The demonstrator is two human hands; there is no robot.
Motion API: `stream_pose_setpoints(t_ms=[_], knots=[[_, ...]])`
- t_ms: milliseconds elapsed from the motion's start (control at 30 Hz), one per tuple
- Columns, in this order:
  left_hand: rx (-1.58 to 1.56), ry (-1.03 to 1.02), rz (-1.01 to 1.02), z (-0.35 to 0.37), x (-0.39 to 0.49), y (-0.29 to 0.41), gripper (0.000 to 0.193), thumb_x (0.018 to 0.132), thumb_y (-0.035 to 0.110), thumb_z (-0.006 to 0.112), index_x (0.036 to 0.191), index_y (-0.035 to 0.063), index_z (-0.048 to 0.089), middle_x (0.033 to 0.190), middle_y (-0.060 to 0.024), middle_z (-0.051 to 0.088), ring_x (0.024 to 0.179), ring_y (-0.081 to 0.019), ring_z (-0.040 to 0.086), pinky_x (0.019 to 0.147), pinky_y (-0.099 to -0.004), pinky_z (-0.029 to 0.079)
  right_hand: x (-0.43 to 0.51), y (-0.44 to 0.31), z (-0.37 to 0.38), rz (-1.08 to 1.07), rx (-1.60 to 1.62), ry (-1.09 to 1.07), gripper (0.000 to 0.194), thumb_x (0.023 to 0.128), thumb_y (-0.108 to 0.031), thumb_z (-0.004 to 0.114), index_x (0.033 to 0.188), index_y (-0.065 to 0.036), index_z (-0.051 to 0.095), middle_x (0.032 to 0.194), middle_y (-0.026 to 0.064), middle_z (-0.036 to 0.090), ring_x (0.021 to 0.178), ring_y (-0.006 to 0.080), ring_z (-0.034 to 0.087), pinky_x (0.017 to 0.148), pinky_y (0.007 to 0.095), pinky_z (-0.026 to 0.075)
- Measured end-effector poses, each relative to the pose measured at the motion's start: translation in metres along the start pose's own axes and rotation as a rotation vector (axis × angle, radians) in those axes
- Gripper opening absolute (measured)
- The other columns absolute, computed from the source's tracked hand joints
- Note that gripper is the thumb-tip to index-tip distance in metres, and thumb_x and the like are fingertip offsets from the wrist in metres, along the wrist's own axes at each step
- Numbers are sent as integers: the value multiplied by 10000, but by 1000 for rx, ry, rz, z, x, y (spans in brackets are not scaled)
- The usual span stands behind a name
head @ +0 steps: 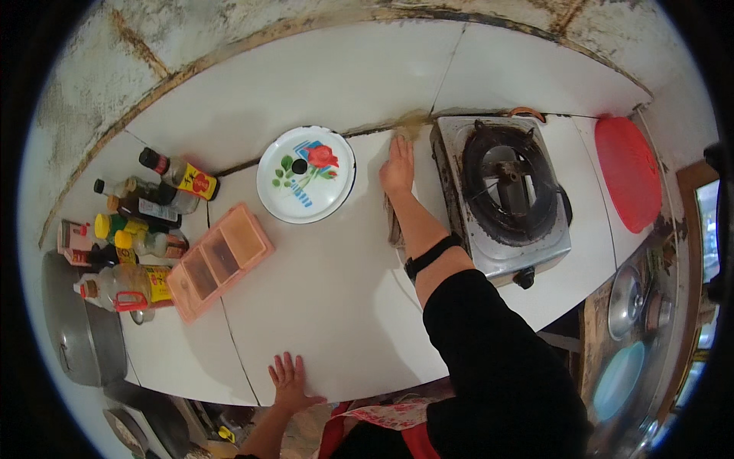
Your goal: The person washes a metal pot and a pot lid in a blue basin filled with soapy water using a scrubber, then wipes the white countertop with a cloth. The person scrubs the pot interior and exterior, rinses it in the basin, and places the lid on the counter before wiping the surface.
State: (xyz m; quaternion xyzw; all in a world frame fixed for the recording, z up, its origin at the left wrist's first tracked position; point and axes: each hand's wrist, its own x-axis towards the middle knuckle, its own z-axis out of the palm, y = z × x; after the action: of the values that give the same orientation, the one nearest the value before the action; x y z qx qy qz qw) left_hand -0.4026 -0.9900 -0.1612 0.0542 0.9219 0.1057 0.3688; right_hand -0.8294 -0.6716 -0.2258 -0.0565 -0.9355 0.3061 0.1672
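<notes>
My right hand reaches to the back of the white tiled counter, just left of the gas stove. Its fingers point at the wall joint; whether something lies beneath the palm is hidden. A brownish cloth shows partly beside and under the right forearm, which wears a black band. My left hand rests flat on the counter's front edge with its fingers spread, holding nothing. An enamel lid with a painted rose lies to the left of the right hand.
A pink compartment seasoning box stands at left, next to several sauce bottles and an oil jug. A large metal pot is at the far left. A red plastic lid or basin leans beyond the stove; a light-blue basin sits lower right.
</notes>
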Motion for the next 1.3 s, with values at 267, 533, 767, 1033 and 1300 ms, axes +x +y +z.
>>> stream_pose_setpoints(t_ms=[267,533,767,1033,1300], knots=[[16,42,8,-1,1,1,1293,477,646,719,1401,35,52,1432,-265,-75,1298,-475,-117,998,-610,-64,-165,-34,-21,-212,446,-507,518,792,-49,405,1308,-41,360,1320,181,387,1223,296,370,1049,362,270],[20,89,54,-4,-2,5,1309,473,648,718,1403,46,21,1435,-251,-93,1301,-459,-140,995,-617,-61,-326,-63,-142,-581,289,-1142,478,822,-95,419,1297,-52,385,1340,136,380,1263,278,324,1029,359,306],[29,52,79,-3,-3,0,1277,511,661,695,1401,43,21,1428,-265,-94,1293,-472,-144,993,-622,-56,-197,-30,-97,-243,-162,-539,525,833,-80,400,1349,-79,305,1369,68,340,1261,268,311,1025,318,315],[-24,-12,74,-1,2,-5,1291,492,669,697,1395,20,41,1420,-283,-107,1283,-488,-157,973,-634,-90,-11,-10,-5,-164,-513,-304,496,805,-85,445,1295,-34,385,1345,69,384,1111,265,435,995,332,328],[-4,30,89,0,1,-4,1221,523,654,691,1402,59,88,1433,-260,-72,1292,-475,-147,979,-635,-74,-97,-16,-61,-144,-556,-467,476,782,-84,467,1252,-12,439,1325,74,424,975,266,474,905,385,372]])
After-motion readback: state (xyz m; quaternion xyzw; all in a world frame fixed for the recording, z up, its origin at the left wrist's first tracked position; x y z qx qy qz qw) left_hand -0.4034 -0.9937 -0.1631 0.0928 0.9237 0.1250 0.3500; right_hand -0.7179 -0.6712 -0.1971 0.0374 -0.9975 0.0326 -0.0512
